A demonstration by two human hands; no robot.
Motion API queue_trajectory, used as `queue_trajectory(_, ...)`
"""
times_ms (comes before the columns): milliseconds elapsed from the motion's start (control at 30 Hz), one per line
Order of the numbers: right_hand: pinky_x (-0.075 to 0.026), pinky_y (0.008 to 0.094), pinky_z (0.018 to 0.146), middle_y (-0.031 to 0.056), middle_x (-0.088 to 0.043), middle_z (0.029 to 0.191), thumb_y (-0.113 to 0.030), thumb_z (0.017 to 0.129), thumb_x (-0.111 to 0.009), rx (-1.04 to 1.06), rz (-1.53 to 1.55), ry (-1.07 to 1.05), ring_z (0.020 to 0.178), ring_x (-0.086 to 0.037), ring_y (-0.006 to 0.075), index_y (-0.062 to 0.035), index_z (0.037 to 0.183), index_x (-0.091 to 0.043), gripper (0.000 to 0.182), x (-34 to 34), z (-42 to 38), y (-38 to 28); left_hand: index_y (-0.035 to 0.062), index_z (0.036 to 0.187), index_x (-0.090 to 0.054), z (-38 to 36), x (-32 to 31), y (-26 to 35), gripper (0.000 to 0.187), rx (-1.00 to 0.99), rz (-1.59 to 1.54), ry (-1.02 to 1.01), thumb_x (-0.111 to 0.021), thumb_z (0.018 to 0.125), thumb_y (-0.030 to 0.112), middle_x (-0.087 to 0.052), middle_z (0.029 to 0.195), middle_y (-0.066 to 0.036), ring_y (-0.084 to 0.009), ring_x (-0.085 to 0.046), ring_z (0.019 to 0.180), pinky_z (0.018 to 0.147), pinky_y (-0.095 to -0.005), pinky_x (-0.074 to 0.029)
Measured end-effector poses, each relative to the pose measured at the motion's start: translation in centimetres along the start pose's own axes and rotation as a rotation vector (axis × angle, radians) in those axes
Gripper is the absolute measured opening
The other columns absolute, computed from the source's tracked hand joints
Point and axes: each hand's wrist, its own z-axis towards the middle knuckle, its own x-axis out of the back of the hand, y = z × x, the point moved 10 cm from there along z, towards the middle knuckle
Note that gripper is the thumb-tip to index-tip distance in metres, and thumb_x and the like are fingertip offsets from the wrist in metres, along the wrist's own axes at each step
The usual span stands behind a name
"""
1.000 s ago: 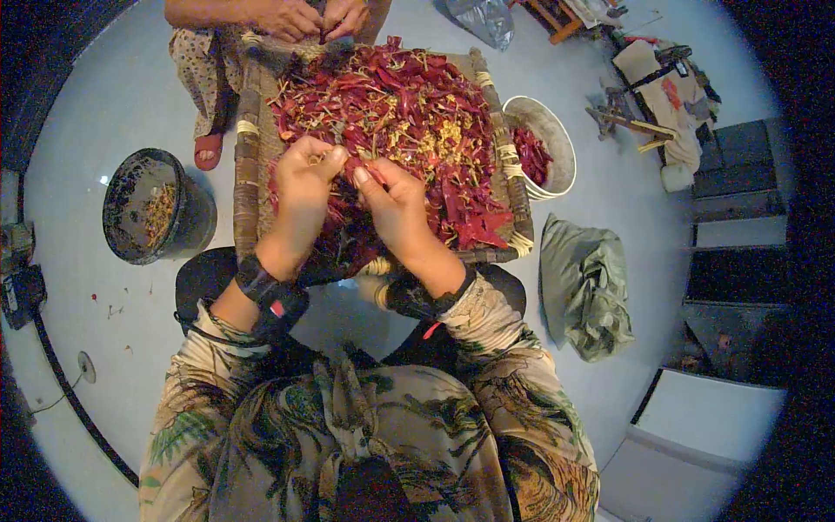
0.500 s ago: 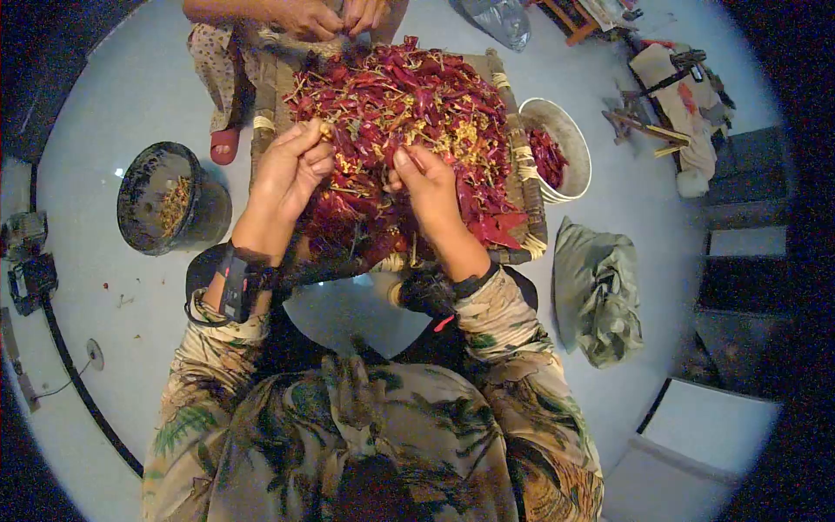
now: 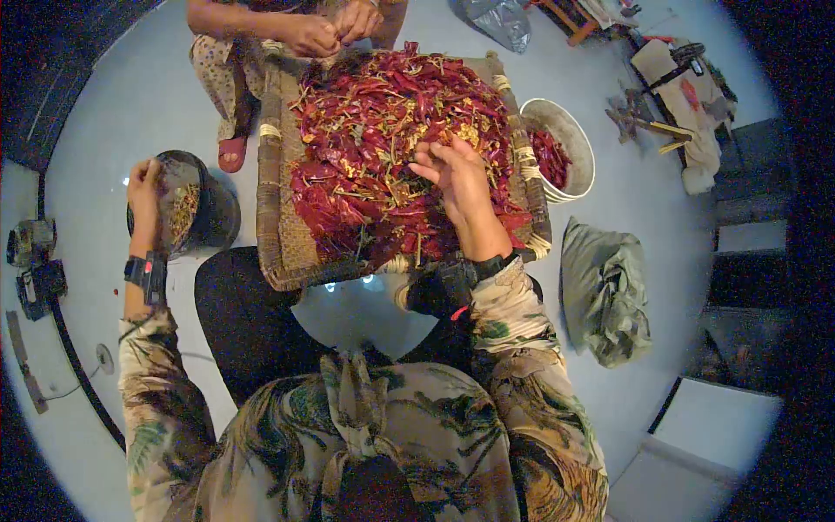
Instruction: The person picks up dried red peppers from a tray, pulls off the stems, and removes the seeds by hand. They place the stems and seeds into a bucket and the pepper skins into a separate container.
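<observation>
Dried red chillies (image 3: 374,183), mixed with yellow seeds and stems, cover a square woven tray (image 3: 271,222). My left hand (image 3: 144,196) is over the near-left rim of a black bucket (image 3: 222,213) that holds stems and scraps; its fingers are pressed together, and anything between them is too small to make out. Above the right part of the chilli heap hovers my right hand (image 3: 457,178), palm partly up with its fingers curled and somewhat apart. Whether a small piece lies in it is unclear.
A person's hands (image 3: 335,28) are joined at the tray's far left, with a slippered foot (image 3: 232,154) beside it. Right of the tray stand a white bucket (image 3: 574,143) with red chillies and a grey-green bag (image 3: 604,291). Another plastic bag (image 3: 500,22) lies farther back.
My left hand has moved left from above the tray to the black bucket. My right hand has shifted slightly right and its fingers have loosened. The other person's hands have changed position slightly.
</observation>
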Motion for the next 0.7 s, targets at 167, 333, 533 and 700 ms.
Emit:
queue_trajectory(167,-0.055,0.0397,0.076,0.0127,-0.062,0.091,-0.006,0.085,-0.054,-0.030,-0.009,-0.040,0.081,-0.062,0.0225,-0.0031,0.095,-0.053,0.010,-0.6,0.3,0.3,-0.0016,0.114,-0.054,3.3,4.0,-11.7,0.052,0.130,0.175,-0.186,-0.067,0.079,0.036,-0.062,0.098,-0.009,-0.0181,-0.057,0.085,0.072,-0.0306,-0.046)
queue_trajectory(333,-0.056,0.0380,0.070,0.0106,-0.061,0.090,-0.017,0.086,-0.058,-0.038,0.046,-0.072,0.078,-0.062,0.0218,-0.0050,0.099,-0.053,0.018,-1.4,0.6,0.4,-0.0013,0.110,-0.059,2.1,0.5,-7.2,0.044,-0.112,0.568,-0.126,-0.065,0.080,0.030,-0.064,0.101,-0.013,-0.0226,-0.060,0.094,0.083,-0.0309,-0.046)
queue_trajectory(533,-0.056,0.0362,0.067,0.0067,-0.060,0.086,-0.024,0.086,-0.061,-0.097,0.053,-0.075,0.075,-0.061,0.0202,-0.0069,0.092,-0.056,0.018,-1.6,0.5,1.0,-0.0008,0.110,-0.059,-7.6,-17.8,9.8,0.033,-0.184,0.150,-0.716,-0.062,0.084,0.020,-0.064,0.102,-0.014,-0.0219,-0.061,0.094,0.084,-0.0301,-0.046)
queue_trajectory(700,-0.057,0.0344,0.062,0.0056,-0.060,0.085,-0.022,0.087,-0.060,-0.121,0.082,-0.047,0.072,-0.061,0.0193,-0.0065,0.092,-0.057,0.017,-1.3,0.9,1.7,0.0024,0.106,-0.059,-16.3,-27.8,19.7,0.030,-0.821,0.264,-0.780,-0.059,0.077,0.008,-0.060,0.102,-0.018,-0.0370,-0.056,0.098,0.084,-0.0408,-0.046)
